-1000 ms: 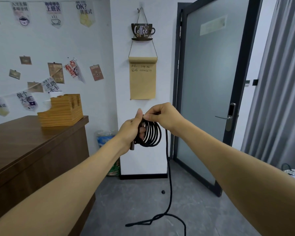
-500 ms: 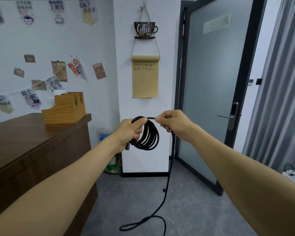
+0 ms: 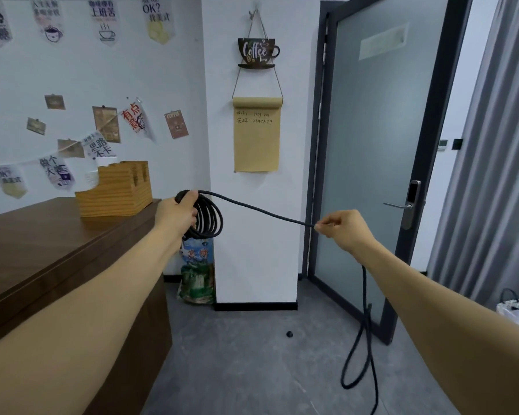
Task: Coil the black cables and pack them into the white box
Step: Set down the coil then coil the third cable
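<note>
The left hand grips a bundle of round loops of thin black cable, its fingers curled round the top and near side of the coil so that the loops hang upright below the fist, in front of the corner of a white pillar. From the top of the coil one strand of the same cable runs out to the right, sloping slightly downward, to the right hand, which pinches it between thumb and curled fingers, well apart from the left hand. Below the right wrist the cable drops toward the grey tiled floor, where it forms a long narrow loop near the foot of a frosted glass door with a dark grey frame; its far end passes out of the bottom edge of view. At the left stands a dark brown wooden counter bearing a light wooden stepped box. A brown paper roll with handwriting hangs on the pillar beneath a cup-shaped coffee sign. Paper pennants and small cards are pinned on the wall at the left. A patterned bag leans between counter and pillar. At the right edge, beneath a grey curtain, part of a white container shows, too cropped to identify.
</note>
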The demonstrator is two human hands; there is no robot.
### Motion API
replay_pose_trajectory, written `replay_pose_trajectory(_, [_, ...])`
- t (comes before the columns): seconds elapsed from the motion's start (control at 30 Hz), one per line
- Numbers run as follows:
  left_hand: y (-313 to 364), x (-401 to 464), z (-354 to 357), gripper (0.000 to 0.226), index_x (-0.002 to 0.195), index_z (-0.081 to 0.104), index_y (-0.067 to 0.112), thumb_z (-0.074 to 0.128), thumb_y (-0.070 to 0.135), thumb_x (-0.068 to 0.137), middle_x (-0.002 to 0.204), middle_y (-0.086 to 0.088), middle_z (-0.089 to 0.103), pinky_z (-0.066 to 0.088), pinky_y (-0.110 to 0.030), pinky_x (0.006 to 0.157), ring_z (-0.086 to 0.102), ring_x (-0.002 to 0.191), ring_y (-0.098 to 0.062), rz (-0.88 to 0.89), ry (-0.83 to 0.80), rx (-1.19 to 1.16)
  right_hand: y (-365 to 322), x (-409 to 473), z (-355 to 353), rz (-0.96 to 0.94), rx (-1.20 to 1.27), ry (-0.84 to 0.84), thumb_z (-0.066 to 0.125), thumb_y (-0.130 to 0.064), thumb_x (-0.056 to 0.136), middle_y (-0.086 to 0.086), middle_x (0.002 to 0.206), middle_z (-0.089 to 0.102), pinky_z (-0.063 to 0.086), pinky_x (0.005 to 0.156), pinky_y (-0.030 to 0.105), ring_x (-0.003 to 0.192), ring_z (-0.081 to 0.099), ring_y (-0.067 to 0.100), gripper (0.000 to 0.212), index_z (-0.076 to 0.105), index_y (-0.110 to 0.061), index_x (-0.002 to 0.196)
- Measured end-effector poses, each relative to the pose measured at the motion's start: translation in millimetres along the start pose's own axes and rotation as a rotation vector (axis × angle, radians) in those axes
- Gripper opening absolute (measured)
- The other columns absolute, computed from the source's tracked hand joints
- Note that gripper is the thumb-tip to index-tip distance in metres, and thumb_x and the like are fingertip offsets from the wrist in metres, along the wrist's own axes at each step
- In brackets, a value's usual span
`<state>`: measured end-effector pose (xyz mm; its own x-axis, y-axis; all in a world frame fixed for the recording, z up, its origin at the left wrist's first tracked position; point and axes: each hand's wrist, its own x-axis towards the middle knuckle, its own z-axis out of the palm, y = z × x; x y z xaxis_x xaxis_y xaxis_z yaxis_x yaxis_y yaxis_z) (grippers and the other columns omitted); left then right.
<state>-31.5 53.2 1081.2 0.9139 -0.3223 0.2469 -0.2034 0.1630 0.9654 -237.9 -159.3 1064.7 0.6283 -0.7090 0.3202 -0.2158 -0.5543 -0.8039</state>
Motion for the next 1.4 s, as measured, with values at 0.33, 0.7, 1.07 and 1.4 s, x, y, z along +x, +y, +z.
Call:
replay_pose_trajectory(0.33, [-1.8,-16.9,39.6,0.042,0.070,0.049,0.008,0.046,0.042,0.096,0.069,-0.008,0.054,0.034,-0.030,0.057,0.051,0.067,-0.026,0.287,-0.035,0.510,-76.4,-15.3,40.9,-0.485,-0.497,-0.360,0.063,-0.015,0.086,0.005,0.091,0.071,0.051,0.077,0.030,0.081,0.060,0.016,0.012,0.073,-0.008,0.088])
replay_pose_trajectory(0.7, [11.9,-54.1,56.4,0.044,0.072,0.060,0.013,0.043,0.045,0.097,0.055,0.001,0.057,0.047,-0.021,0.049,0.056,0.044,-0.008,0.055,-0.420,0.129,-92.3,-12.8,39.2,-0.435,-0.037,-0.294,0.070,-0.017,0.083,0.003,0.071,0.066,0.046,0.073,0.027,0.071,0.058,0.016,0.015,0.071,-0.003,0.080])
replay_pose_trajectory(1.07, [18.0,-56.3,56.9,0.036,0.060,0.052,0.020,0.067,0.047,0.078,0.047,0.009,0.026,0.026,-0.021,0.052,0.024,0.042,-0.008,-0.097,-0.593,0.110,-71.0,2.7,22.0,-0.211,0.078,-0.266,0.079,-0.033,0.072,-0.010,0.047,0.050,0.031,0.049,0.020,0.043,0.035,0.007,0.030,0.058,-0.013,0.065])
replay_pose_trajectory(1.4, [15.0,-29.0,35.9,0.021,0.067,0.058,0.013,0.068,0.016,0.085,0.045,0.008,0.027,0.020,-0.015,0.036,0.021,0.035,-0.005,-0.102,-0.353,0.084,-23.1,7.0,-1.7,-0.043,0.048,-0.213,0.066,-0.025,0.088,0.001,0.063,0.055,0.035,0.053,0.023,0.053,0.039,0.013,0.020,0.061,-0.010,0.075])
